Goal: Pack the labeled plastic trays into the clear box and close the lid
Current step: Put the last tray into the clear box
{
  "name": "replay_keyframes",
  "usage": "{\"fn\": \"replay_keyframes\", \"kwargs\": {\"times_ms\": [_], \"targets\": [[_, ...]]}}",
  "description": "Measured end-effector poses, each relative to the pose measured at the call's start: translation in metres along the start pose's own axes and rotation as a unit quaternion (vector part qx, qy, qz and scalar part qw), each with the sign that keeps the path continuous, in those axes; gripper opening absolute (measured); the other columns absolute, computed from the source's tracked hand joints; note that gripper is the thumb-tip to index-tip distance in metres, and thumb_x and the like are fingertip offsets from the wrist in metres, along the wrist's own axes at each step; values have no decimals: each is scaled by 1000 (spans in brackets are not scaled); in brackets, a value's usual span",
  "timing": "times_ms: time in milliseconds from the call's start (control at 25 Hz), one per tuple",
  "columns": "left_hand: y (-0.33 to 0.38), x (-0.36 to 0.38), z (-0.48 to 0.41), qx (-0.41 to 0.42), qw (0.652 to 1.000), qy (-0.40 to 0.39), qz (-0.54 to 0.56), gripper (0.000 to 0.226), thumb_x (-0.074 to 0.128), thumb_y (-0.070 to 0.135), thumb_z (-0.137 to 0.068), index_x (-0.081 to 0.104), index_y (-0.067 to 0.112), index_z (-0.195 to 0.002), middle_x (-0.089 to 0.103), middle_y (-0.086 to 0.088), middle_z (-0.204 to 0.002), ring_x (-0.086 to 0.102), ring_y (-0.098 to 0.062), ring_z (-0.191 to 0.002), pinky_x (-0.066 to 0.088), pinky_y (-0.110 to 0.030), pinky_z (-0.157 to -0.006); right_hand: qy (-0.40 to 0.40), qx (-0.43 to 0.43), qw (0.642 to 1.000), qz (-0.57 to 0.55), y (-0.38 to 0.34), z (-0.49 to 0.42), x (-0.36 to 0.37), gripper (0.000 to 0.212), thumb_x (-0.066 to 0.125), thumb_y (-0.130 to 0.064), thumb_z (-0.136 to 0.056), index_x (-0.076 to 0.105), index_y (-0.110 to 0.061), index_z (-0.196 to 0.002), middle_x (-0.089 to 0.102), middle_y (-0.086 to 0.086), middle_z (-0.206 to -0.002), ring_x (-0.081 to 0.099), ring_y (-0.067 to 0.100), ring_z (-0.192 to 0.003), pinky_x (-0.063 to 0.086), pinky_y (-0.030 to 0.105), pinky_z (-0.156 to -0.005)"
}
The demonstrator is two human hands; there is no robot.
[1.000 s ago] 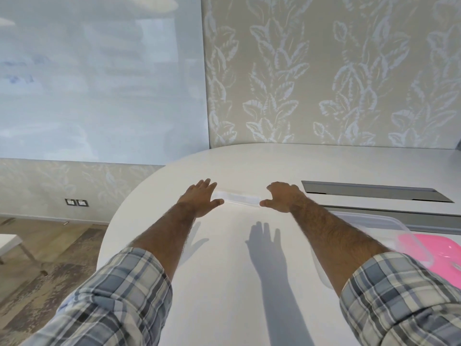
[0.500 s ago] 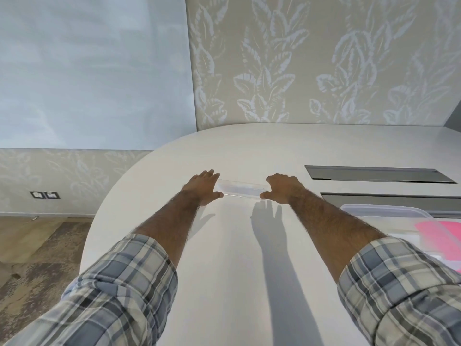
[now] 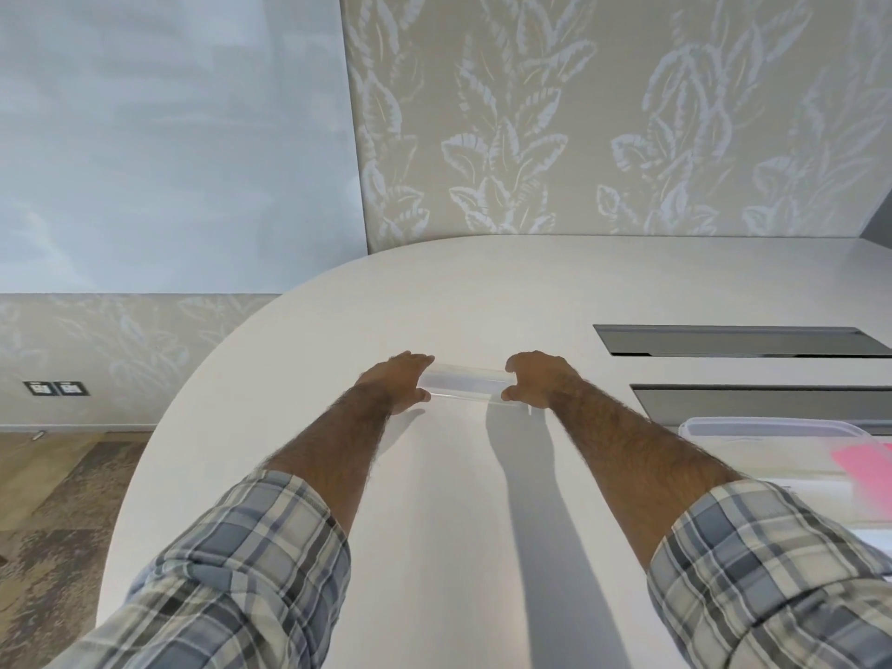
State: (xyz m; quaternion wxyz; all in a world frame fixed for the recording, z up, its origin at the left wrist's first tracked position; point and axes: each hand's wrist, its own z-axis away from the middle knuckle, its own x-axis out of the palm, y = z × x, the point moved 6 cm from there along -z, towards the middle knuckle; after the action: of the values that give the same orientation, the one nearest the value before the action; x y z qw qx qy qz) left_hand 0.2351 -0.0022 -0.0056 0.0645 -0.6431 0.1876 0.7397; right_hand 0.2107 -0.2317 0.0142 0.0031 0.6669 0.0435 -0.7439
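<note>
We hold a clear tray point(image 3: 462, 381) far out on the white table point(image 3: 434, 523) by its two ends: left hand point(image 3: 393, 382) clasping one between close-set fingers and thumb, right hand point(image 3: 539, 379) curled round the other. The clear box point(image 3: 772, 429) sits well to the right.

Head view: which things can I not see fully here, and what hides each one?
Clear tray, head view: the left hand and right hand cover its ends; any label is too faint.
Clear box, head view: cut off by the right edge and the right sleeve.
Pink item, head view: cut off by the right edge, blurred.
</note>
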Motion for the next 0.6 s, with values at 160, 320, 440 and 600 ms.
{"fn": "replay_keyframes", "kwargs": {"times_ms": [160,320,440,600], "targets": [[3,-4,-3,-8,1000,20,-1,57,62,35,-95,41,31,-149,41,9,-150,35,-16,-142,42,-45,-103,7,1,1000,-19,0,2,2,42,67,-36,-85,55,-19,-122,64,0,-120,61,25,-107,46,36,-92],[7,-1,-2,-4,1000,17,10,45,68,36,-90,50,29,-131,50,10,-138,51,-18,-123,42,-36,-86,3,7,999,-49,-1,4,5,35,71,-30,-82,53,-16,-108,64,3,-110,64,25,-90,49,33,-78],[4,3,0,-19,1000,8,16,49,68,37,-88,48,32,-133,52,11,-141,52,-18,-125,41,-36,-88,-10,-8,998,-70,-4,8,12,46,72,-28,-82,51,-15,-121,62,3,-121,62,26,-103,52,38,-89],[4,4,4,-31,999,-9,-11,68,66,32,-91,36,35,-152,42,9,-154,40,-16,-142,38,-40,-108,-24,-17,998,-48,-9,11,17,51,72,-28,-85,55,-17,-131,58,2,-133,57,23,-120,48,38,-100]]}}
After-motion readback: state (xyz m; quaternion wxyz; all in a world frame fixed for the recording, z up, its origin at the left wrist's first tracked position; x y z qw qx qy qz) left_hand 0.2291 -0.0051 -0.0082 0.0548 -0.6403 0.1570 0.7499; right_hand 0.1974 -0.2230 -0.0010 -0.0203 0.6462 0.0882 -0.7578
